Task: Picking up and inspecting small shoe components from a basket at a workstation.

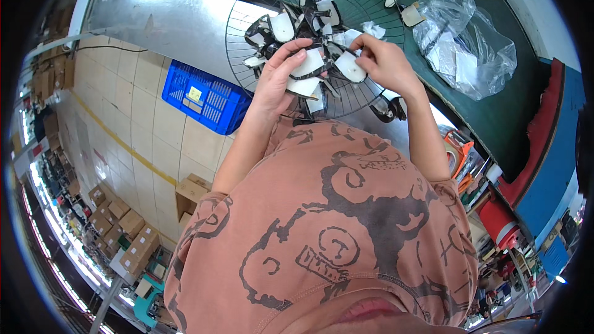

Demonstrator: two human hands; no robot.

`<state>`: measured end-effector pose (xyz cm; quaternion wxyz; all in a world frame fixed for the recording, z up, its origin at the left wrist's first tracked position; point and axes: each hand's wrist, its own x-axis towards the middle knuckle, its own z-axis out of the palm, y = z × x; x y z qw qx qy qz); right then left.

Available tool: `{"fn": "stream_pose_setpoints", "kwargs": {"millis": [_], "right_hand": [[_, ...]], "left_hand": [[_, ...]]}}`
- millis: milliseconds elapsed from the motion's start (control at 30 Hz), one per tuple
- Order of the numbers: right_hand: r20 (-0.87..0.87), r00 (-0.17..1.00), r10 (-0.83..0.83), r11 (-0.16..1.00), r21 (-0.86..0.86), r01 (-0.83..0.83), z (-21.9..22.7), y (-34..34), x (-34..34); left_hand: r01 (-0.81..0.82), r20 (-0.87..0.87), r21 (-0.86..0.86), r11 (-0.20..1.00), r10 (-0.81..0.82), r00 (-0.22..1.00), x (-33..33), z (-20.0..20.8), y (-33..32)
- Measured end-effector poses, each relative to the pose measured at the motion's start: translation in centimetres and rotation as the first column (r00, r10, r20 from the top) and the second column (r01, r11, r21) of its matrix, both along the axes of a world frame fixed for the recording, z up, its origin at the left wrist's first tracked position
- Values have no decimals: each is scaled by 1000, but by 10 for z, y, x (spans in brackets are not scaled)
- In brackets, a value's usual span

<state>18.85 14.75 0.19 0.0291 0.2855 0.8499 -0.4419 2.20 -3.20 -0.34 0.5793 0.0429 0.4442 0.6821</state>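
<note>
Head camera: my left hand is closed, its thumb and fingers gripping a white-faced black piece above the round wire rack. My right hand pinches the edge of a rounded white pad just beside it — whether the two are joined, I cannot tell. More black-and-white pieces lie heaped on the rack around my fingers. A clear plastic bag rests on the green tabletop to my right — a blue crate sits to my left.
</note>
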Motion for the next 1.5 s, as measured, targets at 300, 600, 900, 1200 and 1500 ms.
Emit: {"fn": "stream_pose_setpoints", "kwargs": {"millis": [300, 600, 900, 1200, 1500], "right_hand": [[-322, 889, -324, 921, -322, 219, 33, -13, 12], [-359, 868, -342, 917, -329, 225, 31, -25, 11], [-335, 905, -262, 965, -123, 233, 23, 10, -1], [-165, 986, -37, 918, 383, 99, -18, -2, -14], [-682, 709, -179, 938, 100, 333, 4, -20, 6]], "left_hand": [[288, -254, -116, 951, -309, 917, 10, 13, 6], [292, -498, -157, 944, -331, 802, 23, -1, 12], [204, -2, 84, 975, -205, 979, -2, 12, -6], [81, 102, 290, 954, -115, 988, -13, -11, -15], [203, 8, 97, 974, -205, 979, -5, -23, -9]]}}
